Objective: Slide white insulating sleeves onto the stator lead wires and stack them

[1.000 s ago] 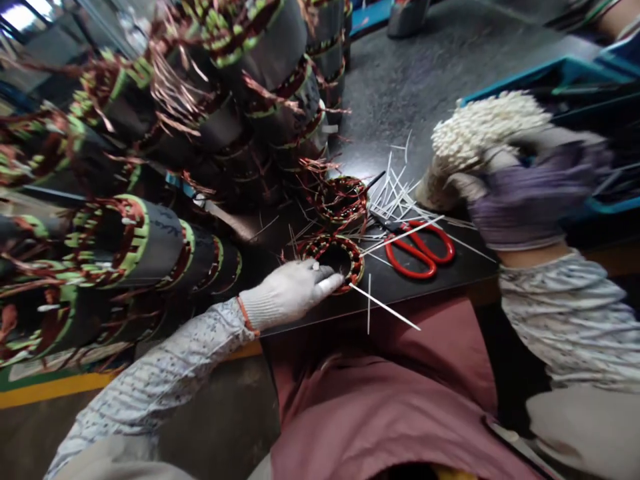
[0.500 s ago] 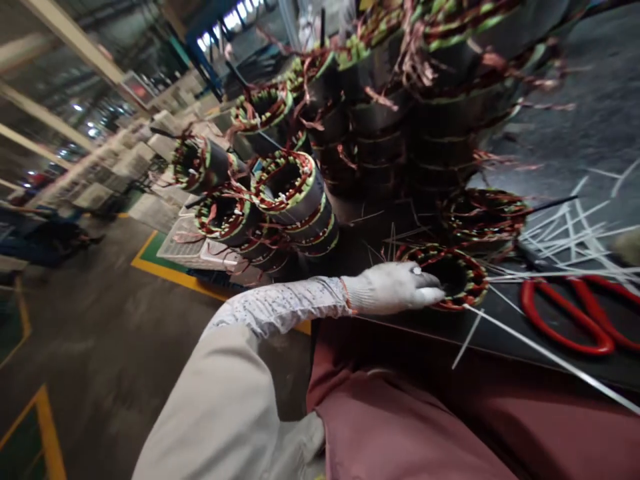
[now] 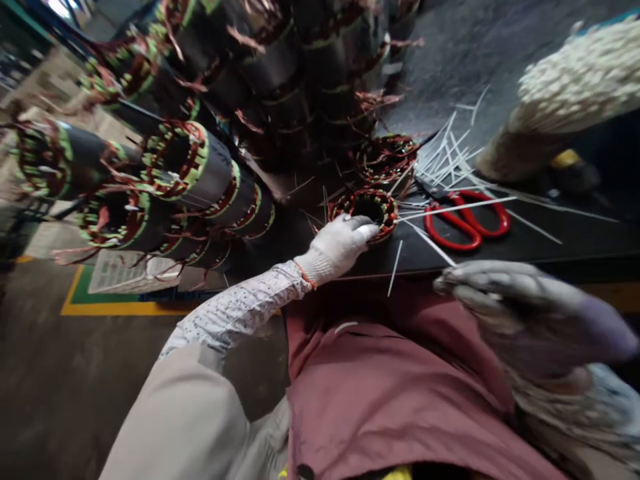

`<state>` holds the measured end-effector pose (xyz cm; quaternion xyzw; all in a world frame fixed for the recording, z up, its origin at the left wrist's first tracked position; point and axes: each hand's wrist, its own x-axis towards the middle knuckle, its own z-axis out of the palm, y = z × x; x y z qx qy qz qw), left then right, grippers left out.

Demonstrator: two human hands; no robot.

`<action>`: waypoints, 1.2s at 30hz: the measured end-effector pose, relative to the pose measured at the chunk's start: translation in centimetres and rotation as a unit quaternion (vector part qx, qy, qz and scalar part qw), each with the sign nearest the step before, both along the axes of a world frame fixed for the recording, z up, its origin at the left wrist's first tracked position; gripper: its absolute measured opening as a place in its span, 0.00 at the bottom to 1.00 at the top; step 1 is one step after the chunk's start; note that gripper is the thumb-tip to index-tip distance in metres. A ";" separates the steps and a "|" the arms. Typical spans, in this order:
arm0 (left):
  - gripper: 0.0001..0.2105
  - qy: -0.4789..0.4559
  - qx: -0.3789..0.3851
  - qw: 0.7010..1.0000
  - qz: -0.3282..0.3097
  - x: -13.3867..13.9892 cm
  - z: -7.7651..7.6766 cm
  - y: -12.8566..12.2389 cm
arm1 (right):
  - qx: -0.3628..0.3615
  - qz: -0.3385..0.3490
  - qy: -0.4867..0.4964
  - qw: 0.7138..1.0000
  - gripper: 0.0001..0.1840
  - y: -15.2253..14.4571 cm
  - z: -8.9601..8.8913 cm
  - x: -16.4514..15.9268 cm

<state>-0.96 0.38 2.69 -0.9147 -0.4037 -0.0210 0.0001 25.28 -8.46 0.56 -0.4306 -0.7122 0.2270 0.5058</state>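
In a white knit glove, my left hand [image 3: 341,247] is wrapped over the near-left rim of a motor stator [image 3: 389,215], whose copper windings ring a dark bore. My right hand [image 3: 515,300], in a dirty grey glove, pinches the end of a white cord [image 3: 434,248] just off the bench edge. The cord runs taut from the stator's right side to those fingertips. Red-handled scissors [image 3: 453,230] lie on the bench to the right of the stator, between it and loose white cord pieces.
Behind the held stator sits another wound stator [image 3: 385,160]. Cut white cords [image 3: 450,157] are scattered beside it. Stacked stators [image 3: 220,180] with trailing copper leads crowd the left and back. A thick bundle of white cords [image 3: 575,87] stands at the right.
The view has swung to the right, bringing my right hand and the cord bundle into sight. My left hand stays on the stator's rim.
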 end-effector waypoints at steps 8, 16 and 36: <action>0.22 0.026 0.004 0.999 -0.043 -1.0 -0.1 1.2 | 0.061 0.128 -0.020 0.990 0.18 -1.5 -0.8 -1.9; 0.23 -0.002 -0.019 1.000 0.019 0.6 -0.2 0.8 | 0.006 0.144 0.014 0.989 0.30 -3.8 -4.5 -3.1; 0.26 0.000 -0.018 1.000 0.016 0.4 -0.5 1.2 | -0.029 0.055 0.029 0.998 0.23 -4.0 -5.3 -4.3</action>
